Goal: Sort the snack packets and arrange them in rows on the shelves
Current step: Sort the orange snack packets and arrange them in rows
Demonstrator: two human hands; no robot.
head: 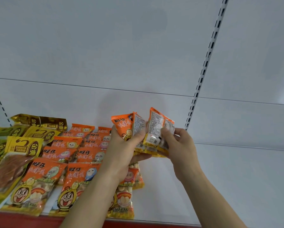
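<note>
Above the white shelf point(220, 186), my left hand point(121, 150) grips a bunch of orange snack packets point(123, 125) from below. My right hand point(177, 142) pinches one packet of that bunch point(156, 122), its printed back facing me. Rows of the same orange packets point(75, 162) lie overlapping on the shelf to the left, partly hidden under my left forearm. Further left lie yellow and gold packets point(23, 145).
A slotted upright point(203, 66) runs down the white back panel at the right. The shelf's red front edge point(23, 219) is at the bottom. Bare shelf surface lies to the right of my hands.
</note>
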